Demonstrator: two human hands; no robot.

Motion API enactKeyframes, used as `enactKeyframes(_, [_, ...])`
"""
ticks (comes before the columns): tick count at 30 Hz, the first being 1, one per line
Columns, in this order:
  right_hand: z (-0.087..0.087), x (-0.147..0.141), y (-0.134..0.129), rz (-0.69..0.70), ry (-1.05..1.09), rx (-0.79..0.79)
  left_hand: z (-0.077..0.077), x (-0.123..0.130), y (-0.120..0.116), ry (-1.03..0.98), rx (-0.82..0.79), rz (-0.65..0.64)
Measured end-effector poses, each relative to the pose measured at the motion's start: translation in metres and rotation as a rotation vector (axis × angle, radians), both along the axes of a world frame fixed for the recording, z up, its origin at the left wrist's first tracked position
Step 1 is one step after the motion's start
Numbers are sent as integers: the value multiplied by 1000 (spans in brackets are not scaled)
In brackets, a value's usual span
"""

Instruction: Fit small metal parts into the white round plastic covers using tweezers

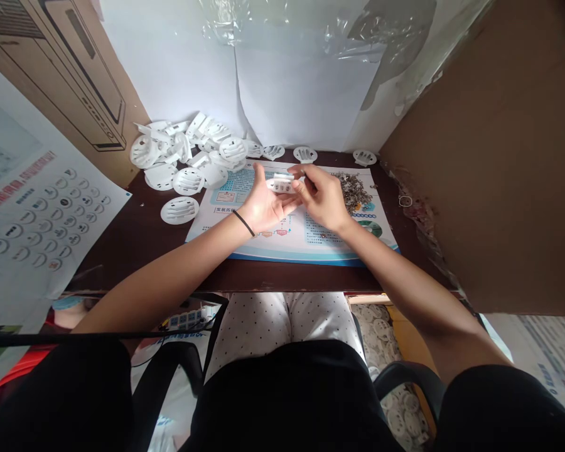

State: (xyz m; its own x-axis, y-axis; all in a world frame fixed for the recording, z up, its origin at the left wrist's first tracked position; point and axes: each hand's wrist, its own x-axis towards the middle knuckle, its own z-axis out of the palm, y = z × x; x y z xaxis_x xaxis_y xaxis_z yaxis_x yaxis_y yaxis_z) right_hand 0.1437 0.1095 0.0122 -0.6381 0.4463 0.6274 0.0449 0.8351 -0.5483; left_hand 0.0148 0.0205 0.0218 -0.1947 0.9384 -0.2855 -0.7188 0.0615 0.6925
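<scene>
A white plastic part (281, 182) with a row of small openings is held above the printed sheet. My left hand (265, 206) supports it from below on its fingers, palm turned up and thumb raised behind its left end. At the part's right end is my right hand (324, 196), its thumb and fingers bent together in a pinch; whatever is between them is too small or hidden to make out. Just right of that hand lies a heap of small metal pieces (354, 191), partly covered by it.
Many round white plastic parts (188, 181) are piled at the back left of the dark table (136, 251). A few others (305, 154) stand along the back edge. Cardboard walls (499, 157) enclose the sides. Below right, a box holds more white parts (402, 408).
</scene>
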Motion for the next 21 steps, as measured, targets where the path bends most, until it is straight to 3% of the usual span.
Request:
enactKeyframes(3, [-3, 0, 8, -84, 70, -137, 0, 2, -2, 92, -3, -114])
enactKeyframes(8, [-14, -3, 18, -132, 124, -384, -4, 2, -2, 187, 109, -110])
enactKeyframes(12, [-14, -4, 14, -137, 127, -426, -7, 1, -5, 271, 169, -99])
enactKeyframes(14, [-10, -1, 12, -134, 94, -357, -8, 0, -7, 304, 141, -71])
enactKeyframes(18, [-4, 6, 14, -142, 29, -26, -7, 1, -7, 312, 116, -23])
enactKeyframes(21, [-3, 9, 15, -113, -33, 132, -5, 3, -8, 312, 119, -45])
